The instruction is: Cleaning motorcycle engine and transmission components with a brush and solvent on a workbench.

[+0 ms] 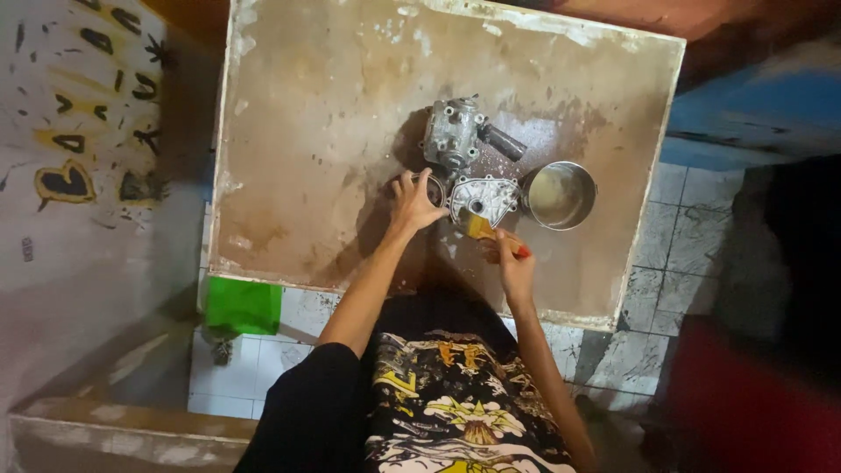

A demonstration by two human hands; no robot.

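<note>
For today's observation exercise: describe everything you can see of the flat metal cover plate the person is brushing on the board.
The metal cover plate looks like cast aluminium, pale grey, with an irregular lobed outline, bolt ears and a round hole near its middle. It lies flat on the stained brown board, between a round metal bowl and the left hand, which steadies its left edge. The right hand holds a brush whose yellowish bristles touch its lower edge.

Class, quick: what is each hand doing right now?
Left hand: closed around a small metal ring part.
Right hand: gripping a brush against the flat metal cover.
</note>
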